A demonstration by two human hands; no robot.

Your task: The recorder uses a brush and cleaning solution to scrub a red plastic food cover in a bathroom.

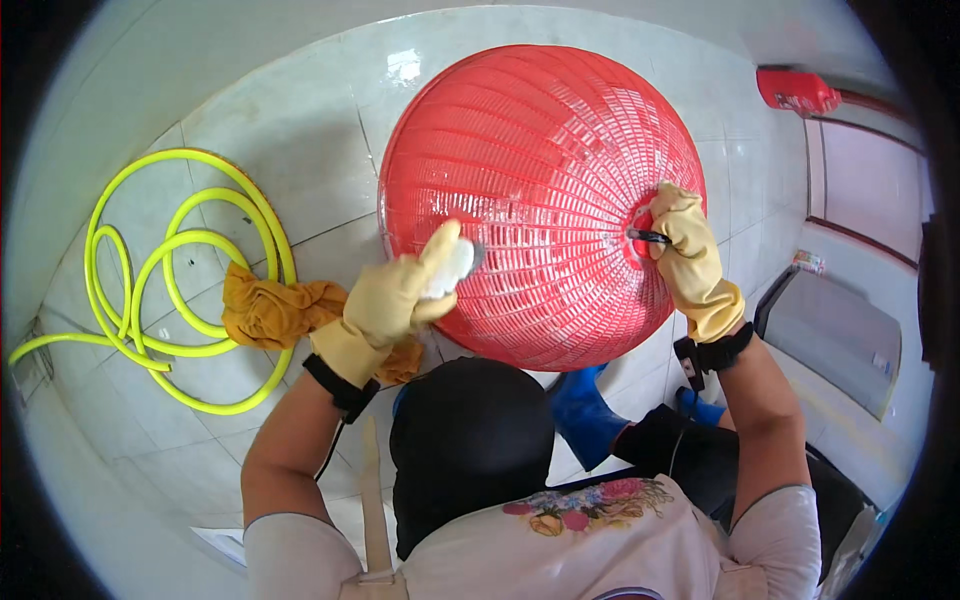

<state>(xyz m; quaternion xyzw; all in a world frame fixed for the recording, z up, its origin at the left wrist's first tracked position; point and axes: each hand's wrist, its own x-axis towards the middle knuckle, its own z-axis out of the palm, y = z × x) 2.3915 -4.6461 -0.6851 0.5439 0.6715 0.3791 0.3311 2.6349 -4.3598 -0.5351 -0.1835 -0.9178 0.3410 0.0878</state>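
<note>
A large red slatted plastic dome [525, 172], perhaps a food cover or an upturned basket, rests before me on its side, tilted. Its surface looks wet, with whitish gaps between the slats. My left hand [390, 296], in a pale yellow rubber glove, grips a white scrubbing tool [452, 270] with a dark grey edge, close to the dome's left lower side. Whether the tool touches the slats is hard to tell. At the hub on the right, my gloved right hand [684, 247] holds the dome beside a small black piece [649, 236]. The right fingertips are partly hidden.
A coiled yellow hose [184, 240] lies on the tiled floor [300, 172] at left, with an orange cloth [274, 307] over part of it. A red bottle [796, 91] and a grey panel [836, 330] are at right. Blue boots [589, 420] show below the dome.
</note>
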